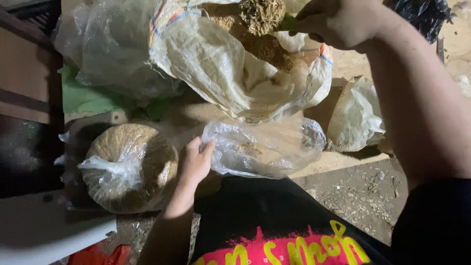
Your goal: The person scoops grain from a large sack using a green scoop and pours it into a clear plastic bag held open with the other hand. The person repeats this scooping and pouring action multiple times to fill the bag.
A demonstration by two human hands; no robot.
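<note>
Bare ground with small stones lies under us, crowded with bags. Our left hand [195, 164] pinches the rim of a clear plastic bag [267, 149], fingers closed on its edge; the bag stretches sideways away from this grip, almost empty. Our right hand [333, 22] is closed around a clump of dry brown shreds [262, 14], directly above the big woven sack [230, 68]. The clear bag's mouth lies below and toward us from this clump. A tied full bag [128, 167] rests just outside our left hand.

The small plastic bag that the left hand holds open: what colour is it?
The small plastic bag is clear and colourless; the head view shows it best.
</note>
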